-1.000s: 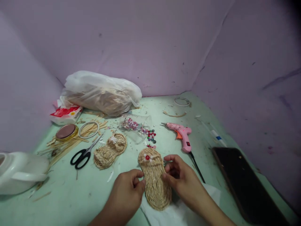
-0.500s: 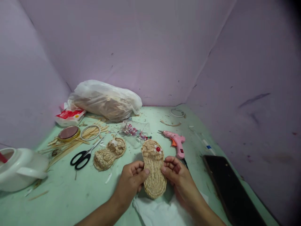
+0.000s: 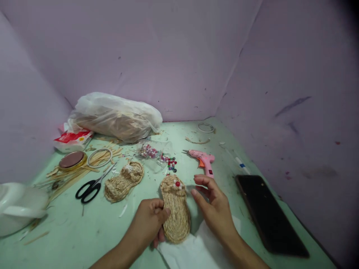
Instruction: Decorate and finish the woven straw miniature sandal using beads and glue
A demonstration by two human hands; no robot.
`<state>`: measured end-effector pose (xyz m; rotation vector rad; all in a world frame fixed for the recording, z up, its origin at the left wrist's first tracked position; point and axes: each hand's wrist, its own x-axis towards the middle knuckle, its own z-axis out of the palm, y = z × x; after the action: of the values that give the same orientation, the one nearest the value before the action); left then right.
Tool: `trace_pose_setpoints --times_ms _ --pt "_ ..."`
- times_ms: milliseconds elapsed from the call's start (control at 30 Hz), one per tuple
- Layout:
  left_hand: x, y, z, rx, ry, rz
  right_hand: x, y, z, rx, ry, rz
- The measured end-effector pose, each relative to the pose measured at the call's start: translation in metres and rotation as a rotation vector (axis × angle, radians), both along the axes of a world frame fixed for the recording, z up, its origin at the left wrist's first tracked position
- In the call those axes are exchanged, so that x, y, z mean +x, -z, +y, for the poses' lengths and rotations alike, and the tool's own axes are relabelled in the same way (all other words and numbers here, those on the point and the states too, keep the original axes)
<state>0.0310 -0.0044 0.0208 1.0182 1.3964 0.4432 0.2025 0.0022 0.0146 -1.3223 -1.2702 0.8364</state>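
A small woven straw sandal [image 3: 174, 207] with a red bead and white beads on its strap lies near the front of the green table [image 3: 84, 228]. My left hand [image 3: 150, 222] grips its left edge, thumb on top and fingers curled. My right hand [image 3: 214, 203] hovers just right of the sandal with fingers apart, holding nothing. A second woven sandal [image 3: 123, 181] with white beads lies to the left. A white cloth [image 3: 196, 250] lies under the sandal's heel.
Black scissors [image 3: 91, 185], tape rolls [image 3: 72, 160] and straw strips sit at left, a white pot [image 3: 19, 207] at the far left. A plastic bag of fibre [image 3: 114, 117], a bead bag [image 3: 154, 153], a pink glue gun [image 3: 203, 160] and a black phone [image 3: 269, 215] lie around.
The sandal has come down from a raised two-handed hold to rest low near the table. My right hand has let go and opened; my left hand still grips it.
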Motion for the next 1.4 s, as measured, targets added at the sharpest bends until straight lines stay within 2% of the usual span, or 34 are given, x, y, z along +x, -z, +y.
trace_pose_setpoints --times_ms 100,200,300,400,500,600,700,800,867,1033,1200,1400 --pt "-0.003 -0.003 0.002 0.047 0.092 0.223 0.0 0.002 0.001 0.129 0.125 -0.038" --pt "-0.007 -0.007 0.004 0.216 0.171 0.408 0.006 -0.006 0.003 0.392 0.345 -0.028" --pt "-0.009 -0.009 0.006 0.273 0.225 0.506 0.014 -0.018 0.006 0.659 0.538 0.026" --pt "-0.01 -0.009 0.007 0.263 0.24 0.516 0.021 -0.025 0.006 0.7 0.575 0.009" --pt "-0.011 -0.009 0.01 0.221 0.251 0.463 0.023 -0.023 0.004 0.601 0.423 -0.102" --pt "-0.011 -0.009 0.012 0.156 0.257 0.431 0.02 -0.014 0.004 0.403 0.254 -0.124" --pt "-0.01 -0.009 0.012 0.125 0.246 0.419 0.013 -0.005 0.007 0.143 0.199 -0.051" --pt "-0.011 -0.008 0.011 0.128 0.232 0.395 0.006 -0.003 0.013 0.015 0.112 -0.004" --pt "-0.011 -0.007 0.01 0.126 0.231 0.387 0.001 -0.004 0.017 -0.058 -0.015 0.024" --pt "-0.011 -0.006 0.011 0.13 0.229 0.37 -0.003 -0.009 0.031 -0.453 -0.364 0.226" --pt "-0.011 -0.005 0.013 0.102 0.232 0.345 0.003 -0.015 0.045 -0.571 -0.515 0.13" --pt "-0.01 -0.005 0.014 0.052 0.231 0.346 0.003 -0.01 0.05 -0.482 -0.602 0.091"
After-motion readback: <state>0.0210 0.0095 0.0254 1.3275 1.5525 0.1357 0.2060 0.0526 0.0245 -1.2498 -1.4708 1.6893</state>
